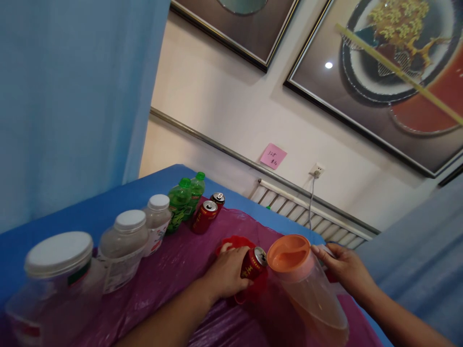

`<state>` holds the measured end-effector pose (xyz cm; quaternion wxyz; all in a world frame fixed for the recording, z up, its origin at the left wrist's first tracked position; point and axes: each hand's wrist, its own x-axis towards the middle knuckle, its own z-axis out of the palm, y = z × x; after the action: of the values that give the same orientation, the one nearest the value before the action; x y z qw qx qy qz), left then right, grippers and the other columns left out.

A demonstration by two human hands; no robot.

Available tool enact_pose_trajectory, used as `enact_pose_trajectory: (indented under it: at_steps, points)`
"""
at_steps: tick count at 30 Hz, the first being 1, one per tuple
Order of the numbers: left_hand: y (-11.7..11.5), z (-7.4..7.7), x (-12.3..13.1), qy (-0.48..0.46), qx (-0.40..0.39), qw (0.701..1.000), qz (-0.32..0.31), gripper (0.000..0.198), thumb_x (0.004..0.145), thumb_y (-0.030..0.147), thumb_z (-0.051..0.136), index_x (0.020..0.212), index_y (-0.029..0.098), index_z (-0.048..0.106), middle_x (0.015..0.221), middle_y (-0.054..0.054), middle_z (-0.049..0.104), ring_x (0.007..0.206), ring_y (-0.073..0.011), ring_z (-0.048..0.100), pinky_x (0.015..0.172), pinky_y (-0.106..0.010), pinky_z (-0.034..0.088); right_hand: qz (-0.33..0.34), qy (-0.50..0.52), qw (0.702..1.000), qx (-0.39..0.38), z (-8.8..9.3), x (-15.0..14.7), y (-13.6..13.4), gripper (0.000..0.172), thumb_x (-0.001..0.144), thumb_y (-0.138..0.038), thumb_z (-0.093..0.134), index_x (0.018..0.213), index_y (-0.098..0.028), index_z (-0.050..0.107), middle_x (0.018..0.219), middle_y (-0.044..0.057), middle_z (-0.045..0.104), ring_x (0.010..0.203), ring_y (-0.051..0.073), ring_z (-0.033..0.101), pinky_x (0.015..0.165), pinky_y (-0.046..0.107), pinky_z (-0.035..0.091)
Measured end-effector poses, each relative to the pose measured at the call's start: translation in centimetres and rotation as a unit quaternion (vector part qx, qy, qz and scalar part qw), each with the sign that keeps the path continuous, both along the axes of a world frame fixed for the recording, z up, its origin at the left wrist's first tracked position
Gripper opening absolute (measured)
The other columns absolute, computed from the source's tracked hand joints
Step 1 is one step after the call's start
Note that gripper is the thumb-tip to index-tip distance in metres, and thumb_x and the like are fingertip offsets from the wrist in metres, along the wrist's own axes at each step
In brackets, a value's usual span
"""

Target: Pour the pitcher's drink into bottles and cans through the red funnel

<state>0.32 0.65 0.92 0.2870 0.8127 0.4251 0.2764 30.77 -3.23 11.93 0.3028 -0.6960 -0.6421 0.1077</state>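
My left hand (228,272) is wrapped round a red can (253,264) with a silver top. The can is tilted over a red dish (258,289), which my hand partly hides. To the right stands a clear pitcher (314,303) with an orange lid (289,253); its body is partly filled with a pale liquid. My right hand (340,265) is closed at the pitcher's right side, thumb on top, around something pale, seemingly its handle.
Three clear jars with white lids (60,253) line the left side. Behind them are two green bottles (179,205) and two more cans (205,217). A purple plastic sheet (159,284) covers part of the blue table (119,200). Blue curtains hang at both sides.
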Motion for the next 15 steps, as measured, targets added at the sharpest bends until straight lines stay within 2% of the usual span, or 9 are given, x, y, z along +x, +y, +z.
enact_pose_trajectory:
  at_steps: [6,11,13,15]
  points:
    - [-0.2,0.5,0.0,0.005,-0.005,1.000,0.000,0.063,0.065,0.032,0.080,0.124,0.025,0.060,0.129,-0.008,0.070,0.126,-0.0337,0.059,0.119,-0.052,0.023,0.013,0.059,0.998,-0.036,0.1,-0.2,-0.1,0.058,0.078,-0.076,0.061,0.064,-0.022,0.050,0.056,-0.006,0.038,0.052,0.012,0.037,0.049,0.025,0.031]
    - [-0.3,0.6,0.0,-0.006,-0.006,1.000,0.023,0.056,0.064,0.032,0.079,0.118,0.024,0.064,0.118,-0.006,0.073,0.115,-0.0340,0.062,0.108,-0.047,0.040,0.001,0.118,0.993,-0.013,-0.8,-0.3,-0.4,0.060,0.074,-0.078,0.064,0.059,-0.023,0.045,0.055,-0.006,0.034,0.053,0.011,0.033,0.049,0.026,0.027]
    - [-0.2,0.4,0.0,-0.036,-0.009,0.999,0.033,0.063,0.064,0.029,0.078,0.124,0.025,0.061,0.123,-0.006,0.071,0.117,-0.0331,0.062,0.104,-0.044,0.045,-0.005,0.154,0.988,0.007,-1.4,-0.3,-0.6,0.061,0.073,-0.077,0.066,0.057,-0.023,0.042,0.054,-0.007,0.032,0.052,0.011,0.031,0.050,0.026,0.025]
    - [0.1,0.1,0.1,-0.084,-0.010,0.996,0.040,0.073,0.063,0.024,0.078,0.132,0.025,0.057,0.134,-0.007,0.067,0.124,-0.0316,0.060,0.108,-0.042,0.044,-0.013,0.199,0.979,0.038,-2.2,-0.1,-0.9,0.061,0.072,-0.076,0.068,0.058,-0.023,0.042,0.055,-0.007,0.031,0.053,0.010,0.029,0.050,0.026,0.024]
